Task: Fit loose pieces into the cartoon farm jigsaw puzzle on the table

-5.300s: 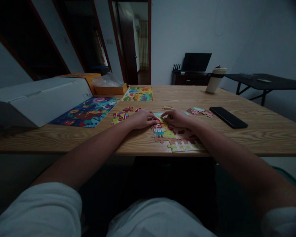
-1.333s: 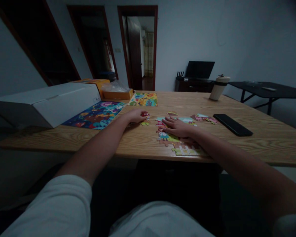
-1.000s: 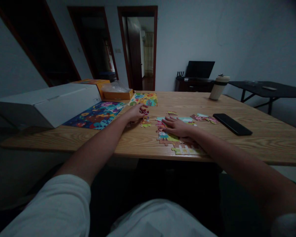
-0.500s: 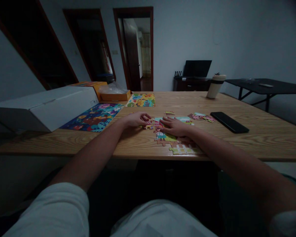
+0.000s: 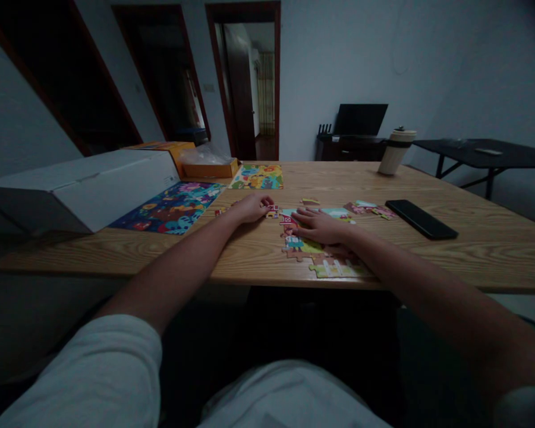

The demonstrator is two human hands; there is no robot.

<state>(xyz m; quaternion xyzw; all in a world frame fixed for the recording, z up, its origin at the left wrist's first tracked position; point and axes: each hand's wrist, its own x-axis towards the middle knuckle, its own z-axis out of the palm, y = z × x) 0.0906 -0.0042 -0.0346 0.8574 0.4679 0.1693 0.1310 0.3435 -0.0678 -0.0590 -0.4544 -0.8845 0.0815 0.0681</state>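
Observation:
A partly joined jigsaw puzzle lies near the table's front edge, with a red barn part, a figure and a fence in its picture. My right hand rests flat on it, fingers spread, covering its middle. Just left of the puzzle, my left hand has its fingers curled at a red and yellow puzzle piece; a small gap parts this piece from the joined section. More loose pieces lie partly hidden behind my left wrist.
Beyond the puzzle lies a yellow piece; several loose pieces sit beside a black phone. On the left are a white box, a dark blue picture sheet, an orange tray and a colourful sheet. A tumbler stands far right.
My left hand has drawn back a little from the joined puzzle with the red and yellow piece, opening a gap. My right hand stays flat on the puzzle. The view has shifted slightly.

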